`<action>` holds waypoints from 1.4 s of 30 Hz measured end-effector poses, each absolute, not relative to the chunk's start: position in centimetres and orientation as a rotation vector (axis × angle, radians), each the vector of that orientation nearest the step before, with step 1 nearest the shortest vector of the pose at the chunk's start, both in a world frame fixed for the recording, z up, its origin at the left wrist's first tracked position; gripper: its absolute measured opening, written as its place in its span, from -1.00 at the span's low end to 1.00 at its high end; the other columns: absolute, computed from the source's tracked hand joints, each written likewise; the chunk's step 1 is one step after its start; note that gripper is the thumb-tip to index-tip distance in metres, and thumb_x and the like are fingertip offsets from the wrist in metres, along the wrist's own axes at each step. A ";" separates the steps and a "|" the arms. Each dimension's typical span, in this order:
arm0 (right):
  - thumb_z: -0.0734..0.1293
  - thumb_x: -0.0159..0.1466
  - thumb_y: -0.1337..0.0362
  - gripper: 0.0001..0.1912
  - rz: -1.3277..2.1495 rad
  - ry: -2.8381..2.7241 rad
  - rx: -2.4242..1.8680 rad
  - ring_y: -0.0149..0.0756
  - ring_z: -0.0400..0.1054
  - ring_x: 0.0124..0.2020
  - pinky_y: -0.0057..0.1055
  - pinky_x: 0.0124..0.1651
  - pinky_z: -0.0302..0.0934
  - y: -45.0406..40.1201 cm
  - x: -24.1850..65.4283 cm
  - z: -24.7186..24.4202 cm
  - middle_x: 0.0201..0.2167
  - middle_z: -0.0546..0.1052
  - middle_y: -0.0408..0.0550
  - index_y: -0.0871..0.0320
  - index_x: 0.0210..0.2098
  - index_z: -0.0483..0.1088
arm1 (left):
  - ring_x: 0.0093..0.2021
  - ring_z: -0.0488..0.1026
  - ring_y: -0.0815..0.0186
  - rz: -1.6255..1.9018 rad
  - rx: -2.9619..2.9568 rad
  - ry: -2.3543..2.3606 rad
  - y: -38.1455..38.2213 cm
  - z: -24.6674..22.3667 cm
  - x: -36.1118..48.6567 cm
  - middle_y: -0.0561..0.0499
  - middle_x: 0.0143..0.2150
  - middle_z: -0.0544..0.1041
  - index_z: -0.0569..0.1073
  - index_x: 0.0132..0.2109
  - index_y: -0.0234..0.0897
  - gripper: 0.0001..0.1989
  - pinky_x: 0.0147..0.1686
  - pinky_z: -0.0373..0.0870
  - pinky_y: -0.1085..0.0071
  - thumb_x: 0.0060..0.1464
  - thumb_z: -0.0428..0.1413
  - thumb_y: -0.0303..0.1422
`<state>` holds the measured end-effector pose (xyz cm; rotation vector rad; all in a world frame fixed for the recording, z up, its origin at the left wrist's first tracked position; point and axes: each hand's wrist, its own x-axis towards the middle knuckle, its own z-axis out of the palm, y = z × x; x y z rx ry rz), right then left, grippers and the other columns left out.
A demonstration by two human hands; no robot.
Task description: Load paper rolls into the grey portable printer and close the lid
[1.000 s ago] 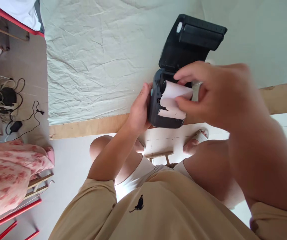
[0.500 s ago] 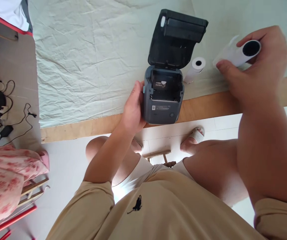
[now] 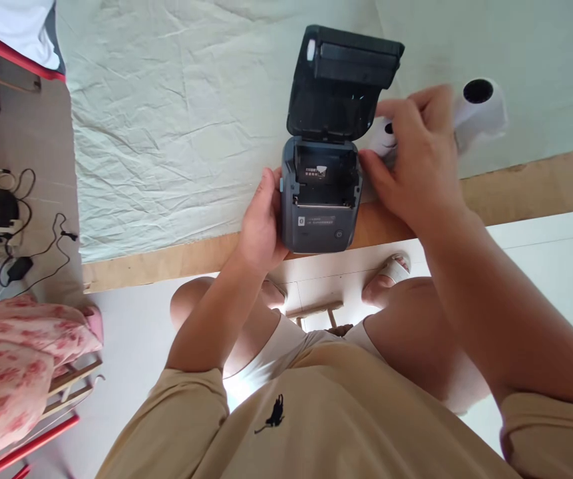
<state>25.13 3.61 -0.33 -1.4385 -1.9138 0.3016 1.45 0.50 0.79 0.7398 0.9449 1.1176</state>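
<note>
Steadying open dark printer [image 3: 322, 238], left hand [image 3: 261, 229], power symbol [image 3: 339, 234], white lettering [image 3: 320, 220] illegible

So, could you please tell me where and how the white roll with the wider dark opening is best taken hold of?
Probably around the curved wall of the wider roll, near its top, coming from above and the right: its opening faces the camera, while the right hand and smaller roll crowd its left.
</note>
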 end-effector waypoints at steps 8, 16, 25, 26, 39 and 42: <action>0.48 0.35 0.23 -0.32 0.354 -2.000 -1.381 0.08 0.59 0.20 0.20 0.38 0.53 3.3 26.9 -1.7 0.21 0.61 0.11 -0.12 0.44 0.43 | 0.63 0.52 -0.10 1.088 0.728 0.954 0.3 1.1 1.5 -0.04 0.03 0.80 0.61 -0.11 -0.12 -0.26 0.42 0.76 -0.06 0.51 -0.12 0.38; 0.55 0.34 0.25 -0.37 0.330 -1.641 -1.122 -0.05 0.62 -0.05 -0.09 -0.09 0.49 1.1 24.4 2.0 0.14 0.64 -0.06 -0.21 0.35 0.41 | 0.51 0.65 -0.15 1.073 0.764 0.922 -0.3 1.2 1.3 -0.02 0.00 0.82 0.64 0.00 -0.09 -0.53 0.30 0.81 -0.01 0.32 0.35 0.20; 0.50 0.45 0.27 -0.85 0.346 -1.922 -1.208 0.13 0.70 0.03 0.18 0.09 0.55 1.4 21.5 1.7 0.01 0.81 -0.10 -0.15 -0.04 0.65 | 0.38 0.73 -0.15 1.019 0.817 0.957 -0.4 1.7 0.9 -0.08 0.06 0.83 0.61 0.16 -0.10 -0.45 0.12 0.82 0.08 0.22 0.45 0.11; 0.50 0.46 0.26 -0.90 0.366 -1.920 -1.216 0.13 0.70 0.04 0.17 0.09 0.55 1.5 21.6 1.7 0.00 0.81 -0.11 -0.13 -0.09 0.65 | 0.34 0.75 -0.15 1.009 0.811 0.942 -0.4 1.7 0.8 -0.07 0.06 0.83 0.60 0.17 -0.10 -0.45 0.07 0.82 0.09 0.23 0.45 0.10; 0.46 0.46 0.32 -0.85 0.189 -1.867 -0.876 -0.09 0.67 -0.21 -0.03 -0.14 0.36 -1.4 20.0 1.6 -0.24 0.76 -0.23 -0.08 -0.22 0.49 | 0.38 0.68 -0.12 1.038 0.922 0.890 -0.4 0.3 -0.1 0.00 0.37 0.70 0.40 0.47 0.12 -0.08 0.33 0.69 0.07 0.05 0.60 -0.06; 0.39 0.51 0.23 -0.88 0.171 -1.712 -0.967 -0.01 0.68 -0.01 0.02 0.03 0.51 -0.1 21.0 1.0 -0.07 0.73 -0.10 -0.15 -0.01 0.53 | 0.42 0.65 -0.21 1.031 0.914 0.957 -0.4 0.4 0.0 -0.12 0.44 0.63 0.36 0.52 0.06 0.05 0.31 0.71 0.00 -0.04 0.62 -0.05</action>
